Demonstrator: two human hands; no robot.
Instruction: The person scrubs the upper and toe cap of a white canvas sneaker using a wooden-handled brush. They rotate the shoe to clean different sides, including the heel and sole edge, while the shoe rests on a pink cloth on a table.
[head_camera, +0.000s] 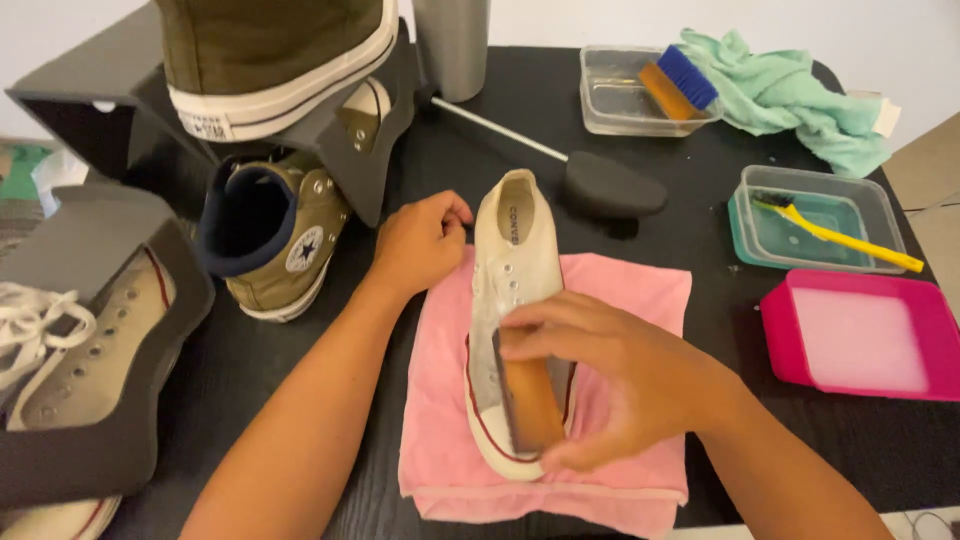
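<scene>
Left edge: grey shoe holders (95, 350) with a laceless pale sneaker crowd nine o'clock — no room to swing my elbow out that way.
Olive high-top (275, 235): stands at ten o'clock, just beside my left wrist; a backward jerk could knock it over.
Left hand (420, 245): fingers curled loosely closed, pressing against the heel side of the white sneaker (510, 260) to steady it. If this hold slackens, I judge the shoe will skid on the cloth.
White sneaker: lies at the middle of the black tabletop (700, 200) on a pink cloth (620, 290), toe toward me.
Right hand (610, 375): fingers wrapped shut around a wooden brush (530, 400) laid on the toe. Pushing too hard could bunch the cloth.
Near edge: cloth's fold lies close to the tabletop's six o'clock edge — a hard pull toward me might drag it off.
Right side: pink tray (860, 335) at three o'clock, clear tub with a yellow brush (840, 235) at two; my forearm could clip them.
Open room: bare tabletop near the black shoe tree (610, 185) at twelve o'clock.
</scene>
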